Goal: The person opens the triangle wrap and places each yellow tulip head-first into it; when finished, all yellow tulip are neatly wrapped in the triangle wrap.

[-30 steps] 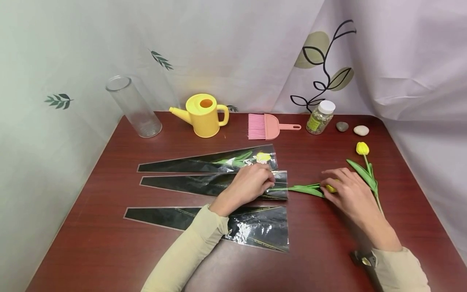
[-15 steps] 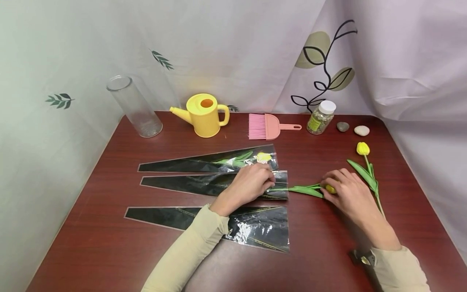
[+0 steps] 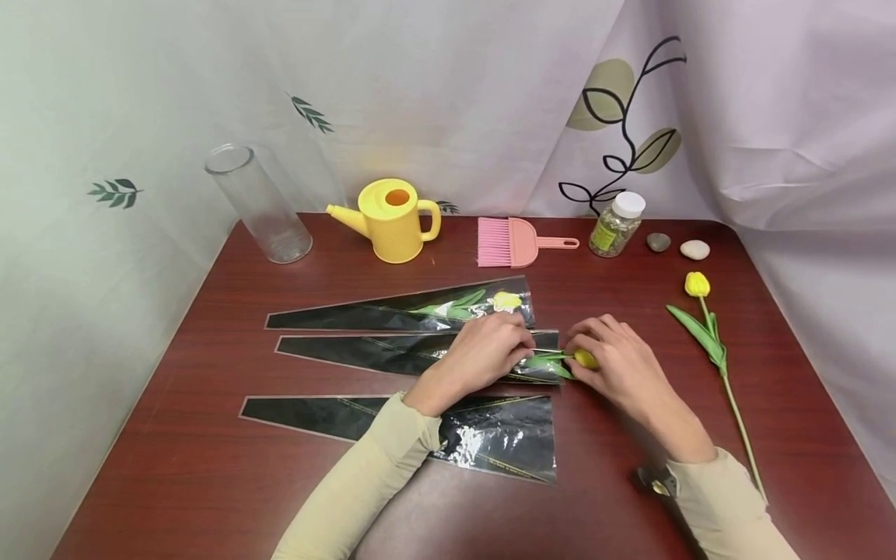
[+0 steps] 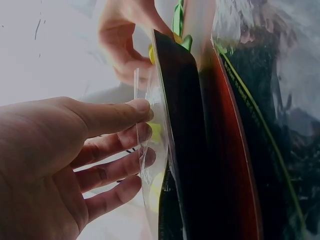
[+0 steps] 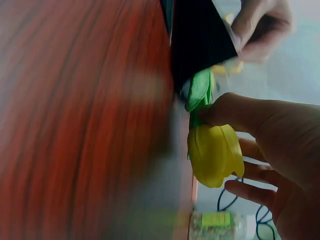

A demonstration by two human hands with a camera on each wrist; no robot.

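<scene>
My left hand [image 3: 488,351] pinches the clear front film of the middle flower sleeve [image 3: 364,351] between thumb and index finger, lifting it off the black backing, as the left wrist view shows. At the sleeve's wide mouth, my right hand [image 3: 619,365] holds a yellow tulip [image 5: 212,155] by the stem just below its bloom. The tulip's green leaves [image 3: 549,363] lie partly inside the sleeve; its lower stem is hidden by my left hand. Behind is another sleeve [image 3: 336,315] with a tulip in it. Nearer me lies a flat sleeve [image 3: 511,435].
A single yellow tulip [image 3: 728,381] lies at the right. Along the back stand a glass cylinder vase [image 3: 262,210], a yellow watering can [image 3: 393,229] and a lidded jar [image 3: 616,225]. A pink brush [image 3: 521,243] and two stones [image 3: 694,250] lie there too.
My right hand has moved left with the tulip, and its leaves have slid into the sleeve's mouth. The middle sleeve has shifted slightly right. My left hand has hardly moved.
</scene>
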